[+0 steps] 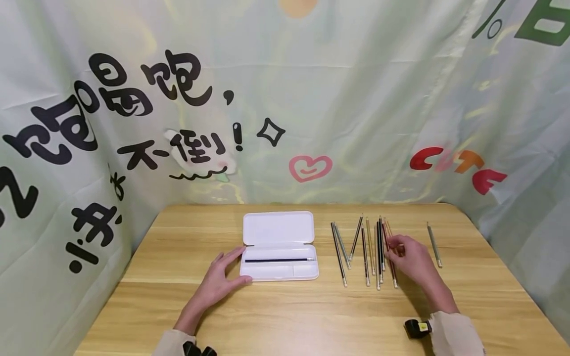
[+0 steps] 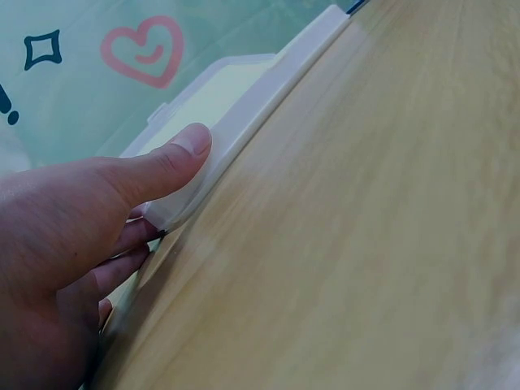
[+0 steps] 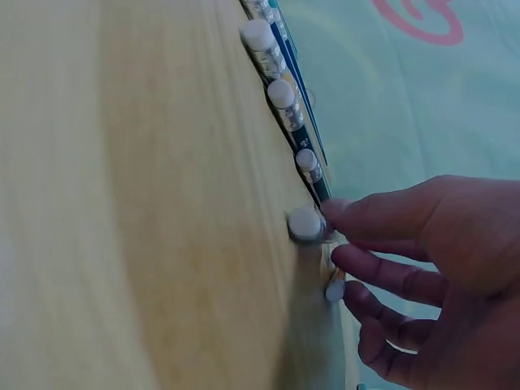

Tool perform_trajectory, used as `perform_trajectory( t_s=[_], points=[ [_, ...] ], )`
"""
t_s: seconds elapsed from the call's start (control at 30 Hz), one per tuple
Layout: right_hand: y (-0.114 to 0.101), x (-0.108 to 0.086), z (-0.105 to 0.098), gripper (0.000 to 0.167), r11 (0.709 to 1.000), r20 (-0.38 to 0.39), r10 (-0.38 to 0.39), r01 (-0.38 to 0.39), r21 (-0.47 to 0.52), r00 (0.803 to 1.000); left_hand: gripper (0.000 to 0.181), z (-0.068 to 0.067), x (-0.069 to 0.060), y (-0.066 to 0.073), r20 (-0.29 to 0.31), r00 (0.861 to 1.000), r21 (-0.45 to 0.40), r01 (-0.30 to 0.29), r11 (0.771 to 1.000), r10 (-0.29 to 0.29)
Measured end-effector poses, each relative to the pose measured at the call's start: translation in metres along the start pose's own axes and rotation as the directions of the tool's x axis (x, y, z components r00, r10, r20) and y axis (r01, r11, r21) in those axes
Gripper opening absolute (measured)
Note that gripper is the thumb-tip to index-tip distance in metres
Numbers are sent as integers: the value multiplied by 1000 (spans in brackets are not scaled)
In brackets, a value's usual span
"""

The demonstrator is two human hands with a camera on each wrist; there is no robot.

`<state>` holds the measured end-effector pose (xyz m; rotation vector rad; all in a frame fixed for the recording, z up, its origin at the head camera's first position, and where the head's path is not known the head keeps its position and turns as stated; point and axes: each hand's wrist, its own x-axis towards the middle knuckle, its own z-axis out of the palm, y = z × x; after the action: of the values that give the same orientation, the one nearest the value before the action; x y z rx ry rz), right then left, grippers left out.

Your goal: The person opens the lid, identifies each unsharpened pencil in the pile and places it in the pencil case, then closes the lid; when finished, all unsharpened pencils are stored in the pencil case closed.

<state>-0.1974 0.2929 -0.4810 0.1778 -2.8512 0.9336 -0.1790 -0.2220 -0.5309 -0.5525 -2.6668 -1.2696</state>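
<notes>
A white pencil case (image 1: 278,228) lies unfolded on the table, with one dark pencil (image 1: 278,260) lying across its lower half. My left hand (image 1: 219,278) rests against the case's left end. In the left wrist view its thumb (image 2: 175,162) touches the front wall, and the other fingers are partly hidden behind the corner. To the right, my right hand (image 1: 411,259) pinches a dark red pencil (image 1: 393,272) between thumb and index finger at the end of a row of pencils. In the right wrist view that pencil's white eraser (image 3: 305,224) shows just beside the thumb.
Several black, grey and yellowish pencils, such as a black pencil (image 1: 338,254), lie between the case and my right hand. A grey pencil (image 1: 434,245) lies apart at the far right. A printed curtain (image 1: 356,123) hangs behind the wooden table (image 1: 285,316).
</notes>
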Motion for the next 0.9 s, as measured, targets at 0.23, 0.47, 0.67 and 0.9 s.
perform_trajectory(
  t_s=[0.23, 0.47, 0.67, 0.9],
  points=[
    [1, 0, -2, 29, 997, 9, 31, -30, -76, 999, 82, 0, 1, -1, -7, 1000, 12, -29, 1000, 29],
    [-1, -3, -1, 29, 997, 3, 60, -60, -52, 998, 82, 0, 1, 0, -3, 1000, 4, -12, 1000, 12],
    [-1, -7, -1, 25, 996, -28, 64, -66, -66, 998, 82, 0, 0, 1, 8, 1000, 0, 9, 1000, -9],
    [-6, -5, -7, 25, 998, -85, 27, -32, -53, 996, 82, -2, 0, 3, 8, 1000, -5, 6, 1000, -6]
  ],
)
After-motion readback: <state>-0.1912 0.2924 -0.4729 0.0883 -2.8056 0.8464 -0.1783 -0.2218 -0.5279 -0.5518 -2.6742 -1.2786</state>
